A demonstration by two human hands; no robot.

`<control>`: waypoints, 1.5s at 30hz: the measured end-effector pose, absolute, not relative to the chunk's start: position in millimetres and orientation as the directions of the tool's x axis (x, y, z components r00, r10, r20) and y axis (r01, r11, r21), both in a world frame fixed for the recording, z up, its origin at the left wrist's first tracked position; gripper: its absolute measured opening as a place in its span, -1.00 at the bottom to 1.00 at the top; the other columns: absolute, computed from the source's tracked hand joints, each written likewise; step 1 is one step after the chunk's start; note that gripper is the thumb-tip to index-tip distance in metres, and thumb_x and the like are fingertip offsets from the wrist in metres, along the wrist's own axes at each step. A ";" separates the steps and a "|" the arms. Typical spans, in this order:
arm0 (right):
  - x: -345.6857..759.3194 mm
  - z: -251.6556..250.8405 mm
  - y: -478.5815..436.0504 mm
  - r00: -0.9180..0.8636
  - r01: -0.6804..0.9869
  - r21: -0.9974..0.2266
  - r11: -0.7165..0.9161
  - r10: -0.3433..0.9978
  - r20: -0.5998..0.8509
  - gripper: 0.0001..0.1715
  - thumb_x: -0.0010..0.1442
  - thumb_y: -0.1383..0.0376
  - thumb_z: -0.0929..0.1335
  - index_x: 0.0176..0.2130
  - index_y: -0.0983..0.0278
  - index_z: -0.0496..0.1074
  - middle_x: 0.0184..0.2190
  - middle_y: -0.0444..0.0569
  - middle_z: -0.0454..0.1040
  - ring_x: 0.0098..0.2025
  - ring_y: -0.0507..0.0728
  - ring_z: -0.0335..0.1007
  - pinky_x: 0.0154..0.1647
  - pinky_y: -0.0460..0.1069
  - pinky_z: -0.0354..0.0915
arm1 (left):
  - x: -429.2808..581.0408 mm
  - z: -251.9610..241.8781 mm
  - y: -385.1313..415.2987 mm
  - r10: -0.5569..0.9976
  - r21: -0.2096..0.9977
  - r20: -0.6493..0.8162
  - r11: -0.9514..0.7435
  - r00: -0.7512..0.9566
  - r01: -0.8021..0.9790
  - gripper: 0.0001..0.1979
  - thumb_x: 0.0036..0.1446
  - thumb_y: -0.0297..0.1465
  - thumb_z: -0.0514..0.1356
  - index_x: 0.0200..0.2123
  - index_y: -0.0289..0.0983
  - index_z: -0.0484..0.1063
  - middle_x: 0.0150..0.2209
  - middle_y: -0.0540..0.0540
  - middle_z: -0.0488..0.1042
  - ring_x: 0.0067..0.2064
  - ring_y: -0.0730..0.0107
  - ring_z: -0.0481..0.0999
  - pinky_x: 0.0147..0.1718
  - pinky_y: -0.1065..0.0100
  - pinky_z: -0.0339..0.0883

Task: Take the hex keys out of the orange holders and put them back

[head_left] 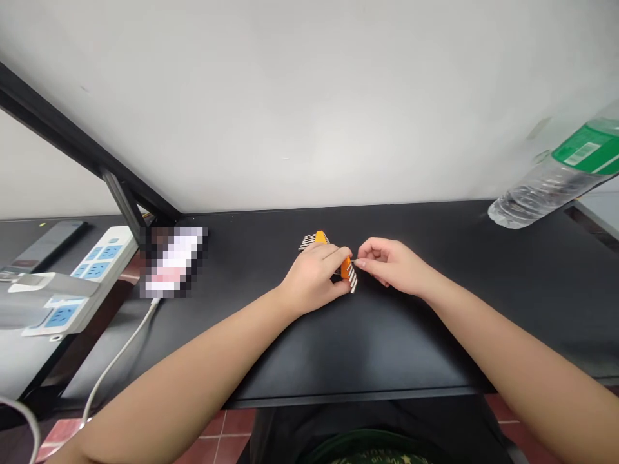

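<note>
My left hand (pixel 316 277) is closed around an orange holder (pixel 346 267) with several thin, light metal rods sticking out in rows, which looks like a hex key set. A second orange part with more rods (pixel 307 241) shows beyond my knuckles, and the middle is hidden under my fingers. Just to the right, my right hand (pixel 387 261) has its thumb and index finger pinched on the end of a thin rod (pixel 354 261) at the holder's right side. The set is held just above or on the black table; I cannot tell which.
A plastic bottle with a green label (pixel 546 180) stands at the back right. At left lie a blurred-out phone (pixel 174 261) on a white cable (pixel 118 357), a white power strip (pixel 99 267) with plugs, and a dark phone (pixel 51 245). A black metal frame (pixel 87 142) rises at left; the wall (pixel 309 103) is behind.
</note>
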State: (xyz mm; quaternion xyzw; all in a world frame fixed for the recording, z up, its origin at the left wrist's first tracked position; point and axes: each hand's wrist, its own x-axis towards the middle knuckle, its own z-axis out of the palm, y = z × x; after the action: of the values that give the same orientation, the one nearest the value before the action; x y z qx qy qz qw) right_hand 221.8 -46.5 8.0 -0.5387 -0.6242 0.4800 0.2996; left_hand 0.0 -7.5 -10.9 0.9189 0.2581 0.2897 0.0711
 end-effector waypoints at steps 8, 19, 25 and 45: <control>246.9 -1.4 -37.7 -0.282 0.837 -0.474 0.274 0.958 0.056 -0.82 0.28 0.31 0.34 -0.21 0.21 0.57 -0.26 -0.04 0.48 -0.31 0.09 0.39 -0.28 -0.02 0.27 | -5.4 -15.9 -1.9 0.572 0.316 0.493 -0.820 0.656 0.478 -0.64 0.08 -0.44 0.23 -0.01 -0.21 0.38 -0.23 -0.06 0.54 -0.22 0.27 0.53 -0.11 0.22 0.41; 232.7 2.8 -44.3 -0.337 0.890 -0.319 0.326 0.941 0.022 -0.82 0.27 0.41 0.31 -0.35 0.24 0.45 -0.32 -0.06 0.48 -0.36 0.07 0.36 -0.38 -0.03 0.16 | -4.9 -17.3 -0.1 0.596 0.336 0.469 -0.803 0.652 0.493 -0.61 0.10 -0.43 0.24 0.03 -0.20 0.39 -0.20 -0.07 0.56 -0.18 0.24 0.55 -0.08 0.19 0.43; 228.2 4.6 -49.1 -0.372 0.927 -0.045 0.372 0.928 0.003 -0.75 0.30 0.41 0.27 -0.40 0.25 0.43 -0.37 -0.02 0.45 -0.47 0.07 0.29 -0.47 0.01 0.01 | -4.9 -18.9 0.4 0.592 0.326 0.475 -0.806 0.652 0.494 -0.61 0.10 -0.44 0.24 0.03 -0.21 0.39 -0.21 -0.07 0.56 -0.19 0.25 0.55 -0.06 0.18 0.42; 235.7 22.7 -54.4 -0.305 0.724 -0.601 0.339 0.938 0.162 -0.87 0.14 0.45 0.33 -0.37 0.21 0.35 -0.46 -0.17 0.41 -0.45 0.02 0.29 -0.42 -0.08 0.20 | -5.0 -20.1 2.2 0.558 0.287 0.530 -0.827 0.639 0.484 -0.56 0.08 -0.50 0.24 0.07 -0.24 0.37 -0.21 -0.09 0.55 -0.17 0.23 0.55 -0.07 0.16 0.42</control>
State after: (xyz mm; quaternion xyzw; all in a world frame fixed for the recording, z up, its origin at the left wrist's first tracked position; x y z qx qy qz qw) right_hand 235.7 -54.4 22.7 -0.5335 -0.7789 0.2140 0.2508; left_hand -5.0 2.2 -20.1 0.9032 0.2884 0.3124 0.0593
